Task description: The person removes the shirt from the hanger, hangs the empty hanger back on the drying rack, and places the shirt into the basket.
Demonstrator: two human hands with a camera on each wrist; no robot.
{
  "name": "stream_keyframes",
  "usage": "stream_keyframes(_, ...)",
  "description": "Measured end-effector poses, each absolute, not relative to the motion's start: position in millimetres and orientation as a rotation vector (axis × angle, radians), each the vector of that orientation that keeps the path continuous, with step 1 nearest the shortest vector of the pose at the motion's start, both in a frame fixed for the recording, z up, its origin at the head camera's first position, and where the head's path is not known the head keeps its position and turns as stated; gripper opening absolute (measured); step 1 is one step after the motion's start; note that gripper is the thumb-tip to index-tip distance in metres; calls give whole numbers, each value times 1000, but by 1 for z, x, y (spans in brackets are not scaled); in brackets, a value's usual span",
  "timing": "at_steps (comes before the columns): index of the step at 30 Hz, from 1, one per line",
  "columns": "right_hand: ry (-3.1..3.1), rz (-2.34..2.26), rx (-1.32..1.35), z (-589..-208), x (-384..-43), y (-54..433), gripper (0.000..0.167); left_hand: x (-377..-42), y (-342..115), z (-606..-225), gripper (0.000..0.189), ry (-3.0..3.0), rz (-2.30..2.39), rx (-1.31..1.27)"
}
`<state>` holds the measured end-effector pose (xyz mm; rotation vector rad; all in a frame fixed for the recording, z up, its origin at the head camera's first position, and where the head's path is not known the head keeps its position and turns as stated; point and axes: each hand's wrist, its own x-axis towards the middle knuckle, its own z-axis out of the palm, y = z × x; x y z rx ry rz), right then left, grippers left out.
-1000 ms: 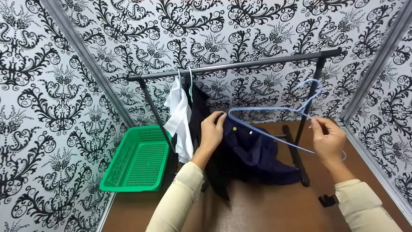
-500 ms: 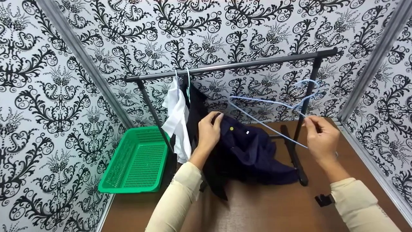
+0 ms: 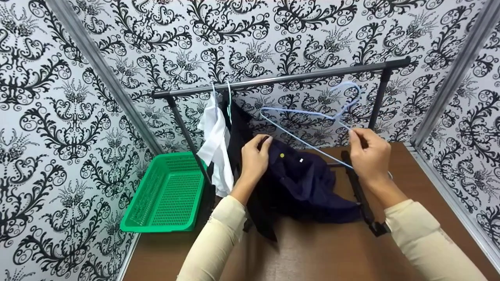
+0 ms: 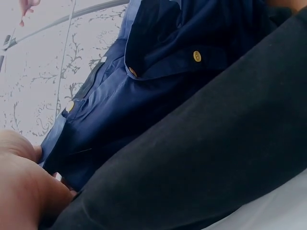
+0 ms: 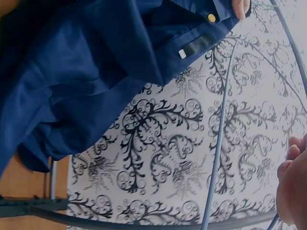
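My left hand [image 3: 254,158] pinches the upper edge of a navy shirt [image 3: 308,179] with yellow buttons. The cloth hangs in folds down to the right; in the left wrist view its buttoned front [image 4: 158,67] shows close up. My right hand [image 3: 369,154] pinches a light blue clothes hanger [image 3: 300,136] between thumb and fingers, near the neck at its right shoulder. The hook points upward and the hanger's left end is above the shirt, apart from my left hand. In the right wrist view, the hanger's thin bar [image 5: 218,134] crosses before the wall, beside the shirt.
A dark clothes rack [image 3: 281,79] stands against the patterned wall. On its left part hang a white garment [image 3: 216,144] and a black garment [image 3: 242,148] on hangers, close to my left hand. A green basket [image 3: 129,218] sits at the left on the brown surface [image 3: 312,253].
My right hand has moved left and slightly up, bringing the hanger's left end from beside my left hand to above the shirt. My left hand stays nearly still on the cloth.
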<state>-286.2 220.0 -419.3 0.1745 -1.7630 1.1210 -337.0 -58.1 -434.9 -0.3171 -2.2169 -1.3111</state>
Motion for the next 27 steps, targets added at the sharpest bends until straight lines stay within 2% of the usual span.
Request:
stream_keyframes(15,-1896,957,288,-379,-319,182,15,-336,-54,-434,15,-2212,-1327,-328)
stream_keyframes(27,-1949,1005,258,-380,-329,171,15,-334,-54,-436,15,-2205,-1290,-384)
